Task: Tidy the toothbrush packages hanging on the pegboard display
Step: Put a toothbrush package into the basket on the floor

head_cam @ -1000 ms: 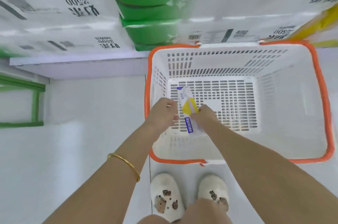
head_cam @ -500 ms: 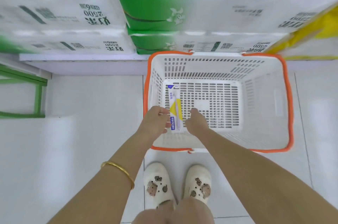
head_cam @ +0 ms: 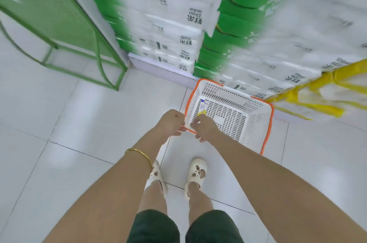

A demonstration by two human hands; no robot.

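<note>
Toothbrush package [head_cam: 202,108] lay inside the orange-rimmed basket [head_cam: 266,123], along its left wall. The left hand [head_cam: 171,123] was clenched on the near rim. The right hand [head_cam: 204,128] curled over that rim, but I could not tell what its grip held. Lifting level would probably stop the package sliding. It lay just beyond the right knuckles.

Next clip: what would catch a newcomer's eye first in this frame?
The white basket with the orange rim, on the floor tiles right of centre, draws the eye first, with a single yellow and blue toothbrush package in its near left corner. Both hands meet at that corner, the left hand just outside the rim, the right hand over it. Blurred stacks of white and green packs fill the top.
</note>
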